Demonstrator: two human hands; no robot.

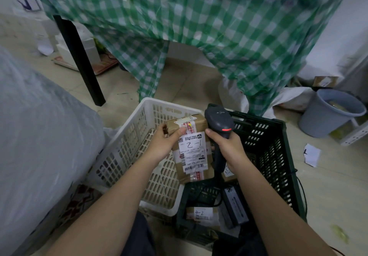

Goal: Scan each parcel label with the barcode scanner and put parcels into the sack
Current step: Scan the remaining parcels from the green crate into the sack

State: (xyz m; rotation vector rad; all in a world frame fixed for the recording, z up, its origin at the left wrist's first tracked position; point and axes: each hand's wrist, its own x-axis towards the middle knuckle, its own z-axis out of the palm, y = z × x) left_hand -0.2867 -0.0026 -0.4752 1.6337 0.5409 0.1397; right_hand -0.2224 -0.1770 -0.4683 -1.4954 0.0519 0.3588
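Both hands are busy over the two baskets on the floor. My left hand (163,143) grips the upper left edge of a brown cardboard parcel (191,150), thumb pressed on the red-printed tape near its top, holding it tilted with the white label (192,152) facing up at me; the label carries a handwritten "2-1" and a barcode along its lower edge. My right hand (229,146) is wrapped around the handle of the dark grey barcode scanner (219,122), which stands just beside the parcel's right edge with its head raised above the parcel's top corner and a red light glowing on its back.

Under the parcel sits a white plastic basket (139,134), and touching it on the right is a dark green crate (272,148). Down in the crate lie another small parcel marked "42" (201,214), a dark flat box (235,206) and the scanner's black cable (207,194), partly hidden by my right forearm.

At my left bulges a large pale plastic sack (39,136), well to the side of the parcel. Ahead stands a table draped in a green checked cloth (199,26), one black leg (79,56) showing. Off to the right are a grey bucket (326,114) and a scrap of white paper (312,155) on the tiled floor.
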